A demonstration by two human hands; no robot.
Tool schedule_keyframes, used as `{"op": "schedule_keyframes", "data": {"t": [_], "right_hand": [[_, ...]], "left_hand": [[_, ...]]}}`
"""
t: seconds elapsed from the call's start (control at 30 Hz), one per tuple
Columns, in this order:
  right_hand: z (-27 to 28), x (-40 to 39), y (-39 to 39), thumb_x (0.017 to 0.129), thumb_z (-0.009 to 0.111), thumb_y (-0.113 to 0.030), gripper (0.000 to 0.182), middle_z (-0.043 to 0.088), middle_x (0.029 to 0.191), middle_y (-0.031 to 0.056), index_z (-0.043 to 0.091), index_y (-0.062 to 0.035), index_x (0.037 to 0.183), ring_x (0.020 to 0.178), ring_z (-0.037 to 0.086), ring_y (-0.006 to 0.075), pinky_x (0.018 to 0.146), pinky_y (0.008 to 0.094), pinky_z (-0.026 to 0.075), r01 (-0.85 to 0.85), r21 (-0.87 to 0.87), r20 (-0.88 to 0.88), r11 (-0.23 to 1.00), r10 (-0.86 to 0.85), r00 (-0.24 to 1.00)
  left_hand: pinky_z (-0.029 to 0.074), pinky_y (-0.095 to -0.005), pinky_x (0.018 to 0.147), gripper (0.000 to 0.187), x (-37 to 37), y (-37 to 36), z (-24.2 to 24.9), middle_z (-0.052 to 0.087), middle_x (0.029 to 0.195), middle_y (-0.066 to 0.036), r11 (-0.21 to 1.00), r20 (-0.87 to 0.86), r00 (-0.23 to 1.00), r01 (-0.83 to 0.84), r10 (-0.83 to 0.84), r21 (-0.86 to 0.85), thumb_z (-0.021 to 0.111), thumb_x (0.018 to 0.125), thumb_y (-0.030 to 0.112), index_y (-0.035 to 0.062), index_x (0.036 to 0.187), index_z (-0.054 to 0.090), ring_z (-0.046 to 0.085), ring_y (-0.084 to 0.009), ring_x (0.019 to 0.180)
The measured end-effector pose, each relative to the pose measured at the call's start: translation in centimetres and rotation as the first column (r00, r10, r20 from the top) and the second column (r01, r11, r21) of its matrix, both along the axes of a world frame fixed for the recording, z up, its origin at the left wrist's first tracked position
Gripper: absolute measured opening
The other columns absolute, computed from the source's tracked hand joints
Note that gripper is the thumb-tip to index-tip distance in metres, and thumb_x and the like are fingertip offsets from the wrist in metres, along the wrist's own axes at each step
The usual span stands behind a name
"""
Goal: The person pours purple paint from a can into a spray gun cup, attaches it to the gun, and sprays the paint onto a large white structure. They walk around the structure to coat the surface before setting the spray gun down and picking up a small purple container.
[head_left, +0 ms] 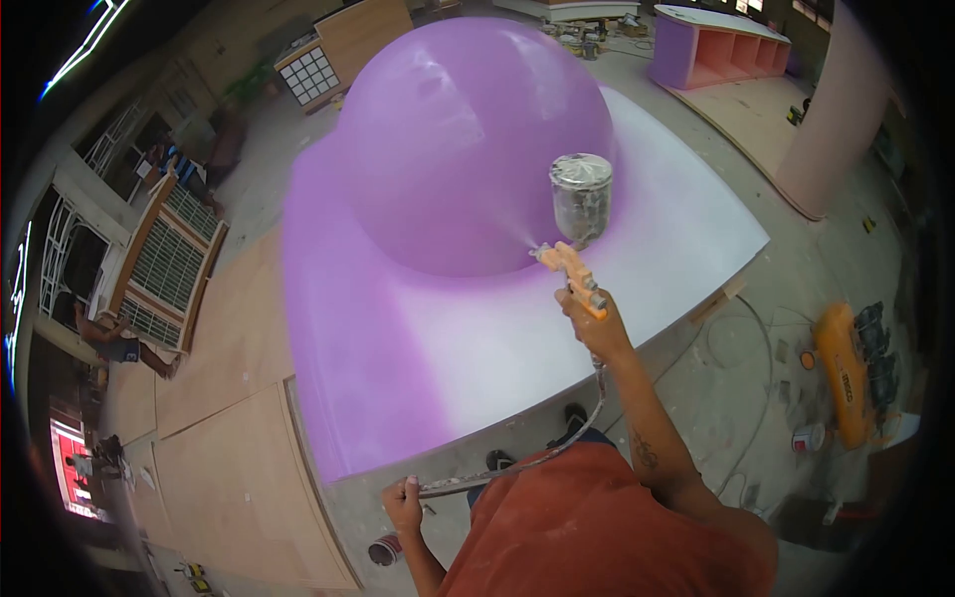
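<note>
My right hand (600,326) is wrapped round the handle of an orange spray gun (570,267), with a paint-spattered metal cup (581,197) on top. A fine mist leaves the nozzle toward a large purple dome (468,149). The dome stands on a wide base panel (517,348), purple along its left side and white across the front and right. In my left hand (404,505), closed low at my side, is the air hose (497,479), which runs across my front up to the gun.
An orange air compressor (844,373) and a paint can (808,438) stand at right, with hose coils on the floor. Wooden sheets (239,478) lie at left. Another person (119,340) is beside a framed grille panel (169,264). An open can (385,550) sits near my left hand.
</note>
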State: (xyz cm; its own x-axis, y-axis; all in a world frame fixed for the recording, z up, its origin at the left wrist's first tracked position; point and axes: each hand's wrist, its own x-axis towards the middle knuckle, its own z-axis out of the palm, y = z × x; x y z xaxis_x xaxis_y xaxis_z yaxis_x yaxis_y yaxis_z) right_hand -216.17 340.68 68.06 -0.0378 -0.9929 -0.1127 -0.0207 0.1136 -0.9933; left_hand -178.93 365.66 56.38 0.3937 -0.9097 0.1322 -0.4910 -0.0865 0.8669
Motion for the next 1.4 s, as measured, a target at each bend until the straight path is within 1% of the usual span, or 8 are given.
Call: {"op": "schedule_keyframes", "data": {"t": [0.27,0.37,0.67,0.97,1.1,1.27,1.33,1.4], "right_hand": [[1.7,9.2,0.3,0.095,0.067,-0.032,0.032,0.049,0.070,-0.0036,0.059,-0.0031,0.082,0.067,0.043,0.0074,0.062,0.0278,0.039,-0.234,0.064,0.020,0.970,0.233,0.972],[-1.0,8.5,0.6,0.095,0.067,-0.031,0.031,0.050,0.070,-0.0031,0.059,-0.0030,0.083,0.067,0.043,0.0076,0.062,0.0289,0.039,-0.116,-0.110,-0.018,0.987,0.114,0.993],[-4.4,-0.5,0.6,0.095,0.066,-0.030,0.032,0.052,0.068,-0.0003,0.060,-0.0017,0.081,0.063,0.046,0.0096,0.058,0.0285,0.039,0.341,-0.113,-0.149,0.933,-0.356,0.923],[-4.7,-6.8,-3.4,0.095,0.066,-0.032,0.035,0.053,0.069,0.0013,0.060,-0.0011,0.081,0.063,0.047,0.0114,0.060,0.0301,0.041,0.474,-0.264,-0.134,0.840,-0.519,0.844],[-6.7,-4.6,0.4,0.094,0.067,-0.032,0.034,0.051,0.067,0.0005,0.059,-0.0018,0.079,0.061,0.046,0.0106,0.058,0.0294,0.041,0.441,-0.200,-0.175,0.875,-0.475,0.863],[-8.5,3.6,8.2,0.094,0.067,-0.033,0.033,0.051,0.064,-0.0017,0.058,-0.0057,0.079,0.046,0.043,0.0065,0.042,0.0244,0.036,0.217,0.032,-0.019,0.976,-0.217,0.976],[-8.1,7.8,9.9,0.094,0.067,-0.033,0.033,0.050,0.065,-0.0025,0.057,-0.0060,0.078,0.051,0.043,0.0066,0.047,0.0258,0.036,0.106,0.078,0.033,0.991,-0.109,0.994],[-8.4,12.3,10.4,0.095,0.066,-0.032,0.033,0.048,0.067,-0.0033,0.056,-0.0063,0.077,0.058,0.042,0.0067,0.053,0.0271,0.037,0.024,-0.020,0.020,1.000,-0.024,1.000]], "left_hand": [[0.020,-0.0352,0.048,0.043,2.4,0.0,0.7,0.029,0.054,-0.004,1.000,0.070,0.998,-0.006,0.008,-0.017,0.059,0.093,0.013,0.0010,0.060,0.034,0.026,-0.0124,0.050],[0.021,-0.0354,0.047,0.043,3.4,0.0,0.1,0.029,0.053,-0.003,0.999,0.056,0.998,0.025,-0.024,-0.020,0.060,0.093,0.012,0.0005,0.060,0.034,0.026,-0.0124,0.050],[0.020,-0.0351,0.045,0.046,3.0,-1.2,-1.7,0.028,0.051,-0.002,0.984,-0.048,0.983,0.179,-0.178,-0.003,0.061,0.092,0.011,0.0017,0.056,0.034,0.025,-0.0118,0.047],[0.018,-0.0355,0.045,0.048,0.6,2.1,-3.8,0.028,0.050,-0.002,0.981,-0.072,0.980,0.190,-0.187,0.043,0.061,0.093,0.014,0.0014,0.056,0.034,0.025,-0.0106,0.048],[0.018,-0.0353,0.046,0.048,1.6,4.4,-3.3,0.028,0.052,-0.001,0.994,-0.064,0.994,0.093,-0.089,0.049,0.060,0.095,0.014,0.0027,0.056,0.033,0.024,-0.0097,0.050],[0.016,-0.0345,0.047,0.048,8.1,8.2,-5.2,0.030,0.054,0.004,0.991,-0.107,0.985,-0.134,0.136,0.020,0.058,0.096,0.015,0.0072,0.057,0.031,0.024,-0.0083,0.051],[0.014,-0.0341,0.048,0.050,10.5,9.0,-4.6,0.029,0.053,0.005,0.979,-0.101,0.975,-0.201,0.196,-0.040,0.057,0.097,0.017,0.0104,0.057,0.028,0.023,-0.0075,0.051],[0.014,-0.0342,0.048,0.047,13.3,10.1,-4.5,0.028,0.054,0.004,0.970,-0.123,0.966,-0.236,0.229,-0.049,0.056,0.096,0.013,0.0086,0.058,0.028,0.023,-0.0079,0.052]]}}
